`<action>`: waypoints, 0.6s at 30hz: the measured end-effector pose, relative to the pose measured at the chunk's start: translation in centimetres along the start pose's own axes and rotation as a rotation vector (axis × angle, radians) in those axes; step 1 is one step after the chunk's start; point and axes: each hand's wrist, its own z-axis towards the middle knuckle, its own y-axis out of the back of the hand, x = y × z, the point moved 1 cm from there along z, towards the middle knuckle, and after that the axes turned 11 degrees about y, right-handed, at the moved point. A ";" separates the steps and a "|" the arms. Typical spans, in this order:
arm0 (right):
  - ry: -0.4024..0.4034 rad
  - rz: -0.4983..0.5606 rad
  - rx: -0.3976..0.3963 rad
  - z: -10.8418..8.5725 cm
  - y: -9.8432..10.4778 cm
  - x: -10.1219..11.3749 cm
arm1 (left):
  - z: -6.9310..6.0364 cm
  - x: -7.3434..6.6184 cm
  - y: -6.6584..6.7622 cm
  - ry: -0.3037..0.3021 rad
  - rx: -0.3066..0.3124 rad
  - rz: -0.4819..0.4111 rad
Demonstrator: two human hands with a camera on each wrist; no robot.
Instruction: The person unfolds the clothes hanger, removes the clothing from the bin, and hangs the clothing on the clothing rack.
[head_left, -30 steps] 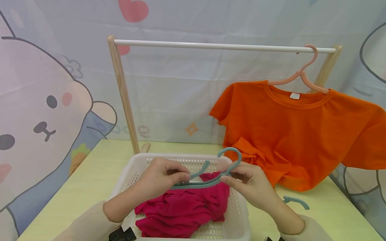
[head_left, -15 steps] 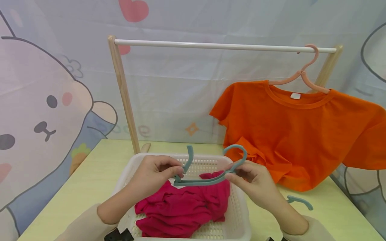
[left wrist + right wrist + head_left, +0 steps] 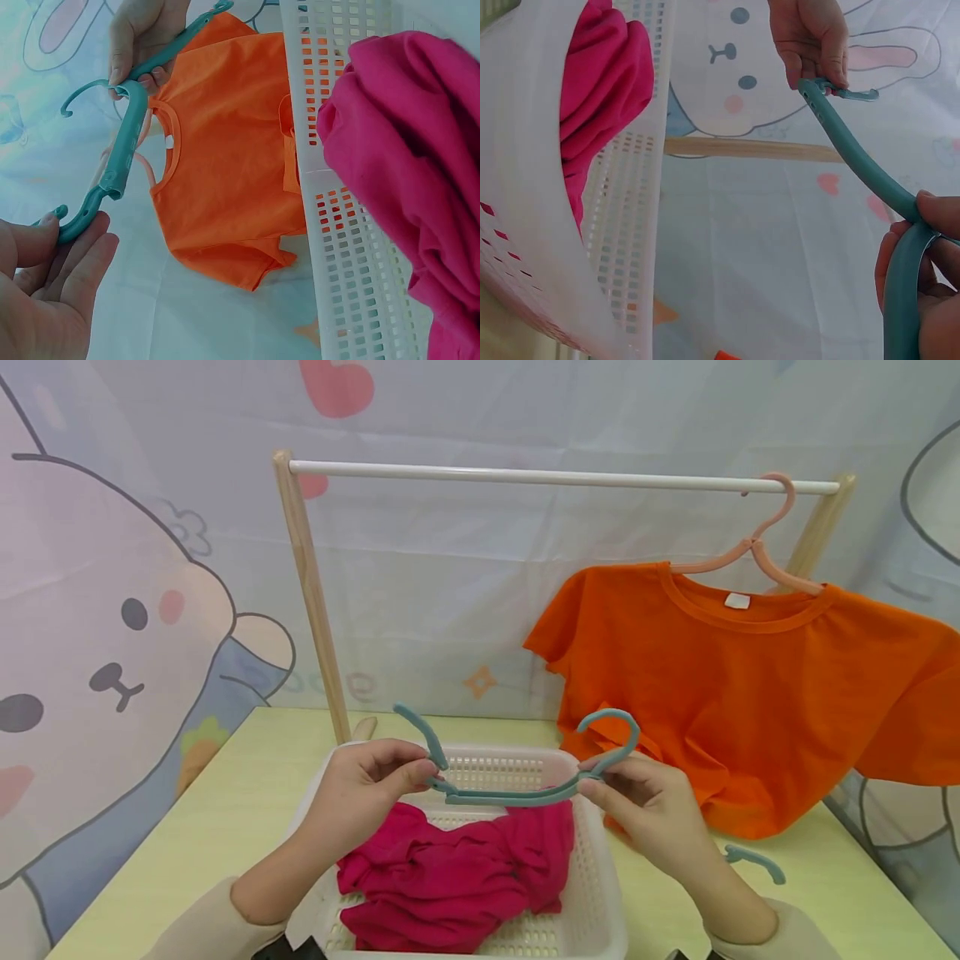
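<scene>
Both hands hold a teal folding clothes hanger (image 3: pixel 517 797) above the basket. My left hand (image 3: pixel 367 785) pinches it near the joint on its left side, where a short end piece (image 3: pixel 422 735) tilts up and to the left. My right hand (image 3: pixel 652 802) grips the middle just under the hook (image 3: pixel 626 727). The hanger's other arm (image 3: pixel 176 49) runs on beyond the right hand in the left wrist view; in the head view a teal tip (image 3: pixel 756 862) shows past the right wrist. Below lies a crumpled magenta garment (image 3: pixel 457 868) in the white basket (image 3: pixel 613 893).
An orange T-shirt (image 3: pixel 720 693) hangs on a pink hanger (image 3: pixel 761 547) at the right of a clothes rack with a white bar (image 3: pixel 525 475) and wooden posts (image 3: pixel 315 593). The pale yellow table (image 3: pixel 172 827) carries the basket. A printed cloth (image 3: pixel 435 610) hangs behind.
The hanger's left end piece has swung outward, from pointing inward to the right to pointing up and left. The hands have moved apart and slightly up. Basket, garment and T-shirt stay put.
</scene>
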 end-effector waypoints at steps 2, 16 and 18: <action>-0.008 0.000 -0.026 0.0 0.1 0.0 | -0.1 0.1 0.1 0.014 -0.021 -0.020; -0.104 0.052 -0.128 0.0 0.0 0.2 | -0.3 0.0 -0.1 0.087 -0.085 -0.171; -0.115 0.064 -0.138 0.0 0.0 0.2 | -0.3 0.0 -0.2 0.091 -0.083 -0.196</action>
